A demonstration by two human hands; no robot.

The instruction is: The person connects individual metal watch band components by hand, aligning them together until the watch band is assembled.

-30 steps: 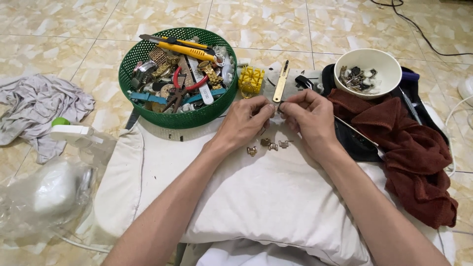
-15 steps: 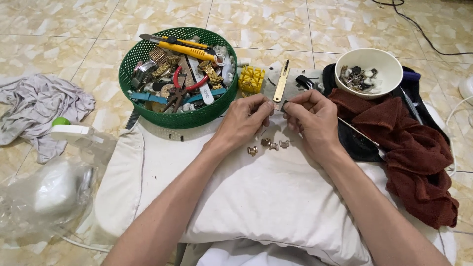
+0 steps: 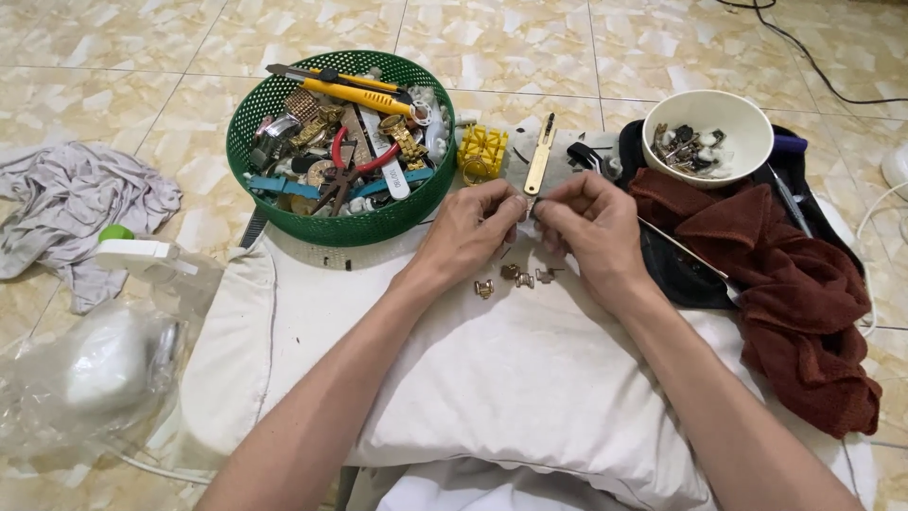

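Head view: beige tiled floor (image 3: 567, 47), white cushion (image 3: 530, 378) as work surface (green basket (image 3: 284, 213) of tools behind, white bowl (image 3: 747, 123) right). Left hand (image 3: 473, 232) and right hand (image 3: 591, 232) fingertips pinched together on tiny metal piece (image 3: 530, 203), mostly hidden. Small brass links (image 3: 515, 277) just below hands on cushion. Black cable (image 3: 813, 66) cut off at top edge.

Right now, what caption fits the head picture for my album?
Two hands pinch a tiny part over a white pillow, beside a green basket.
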